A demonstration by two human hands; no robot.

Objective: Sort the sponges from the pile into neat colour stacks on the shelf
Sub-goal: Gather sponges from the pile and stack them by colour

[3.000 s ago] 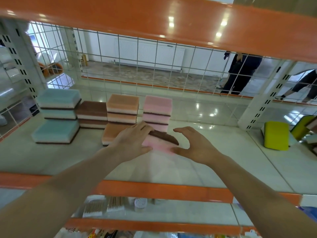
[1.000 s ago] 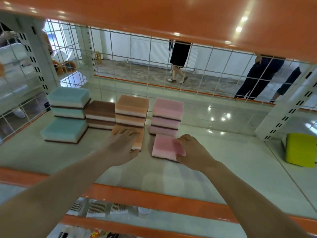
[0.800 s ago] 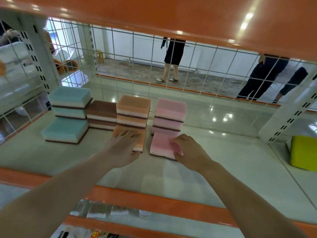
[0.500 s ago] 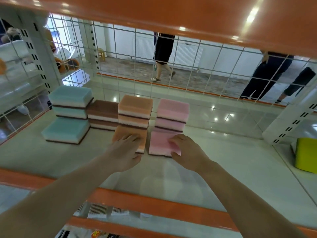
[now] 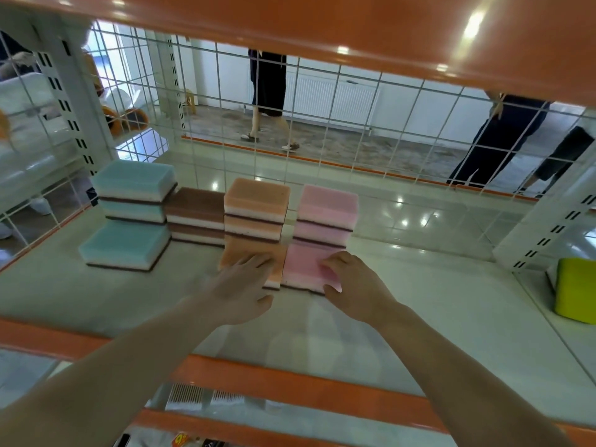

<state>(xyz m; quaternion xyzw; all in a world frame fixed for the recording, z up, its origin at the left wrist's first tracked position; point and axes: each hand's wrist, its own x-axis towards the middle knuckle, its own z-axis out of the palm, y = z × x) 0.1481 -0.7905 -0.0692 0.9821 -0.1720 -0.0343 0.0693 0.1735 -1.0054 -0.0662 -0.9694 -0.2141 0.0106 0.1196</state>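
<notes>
On a white shelf [image 5: 435, 333] framed in orange, a sort by colour stands close to done: at far left a lone blue sponge [image 5: 124, 246] lies in front of a blue stack [image 5: 135, 191] of two, with a brown stack [image 5: 196, 216] beside it, then an orange stack [image 5: 256, 209] and a pink stack [image 5: 325, 216], all ranged before a wire grille. The left hand [image 5: 240, 290] rests flat on a loose orange sponge [image 5: 245, 258] set just in front of the orange stack, its fingers [image 5: 258, 262] straight and lightly spread across the top. Beside it, edge to edge, a loose pink sponge [image 5: 304, 269] sits just in front of the pink stack, gripped by the right hand [image 5: 356, 290], whose fingers [image 5: 333, 261] curl over the near right corner while the thumb presses the front edge. The step appears to be squaring these two front pieces with their own colours, and it likely goes best with light, even pressure: sponge foam gives, so a hard shove could buckle it or nudge the stacks behind out of true. Sliding each piece straight back, edges parallel to its stack, should keep the rows tidy. Far right, a yellow-green sponge [image 5: 575, 290] stands well apart, apparently unsorted.
</notes>
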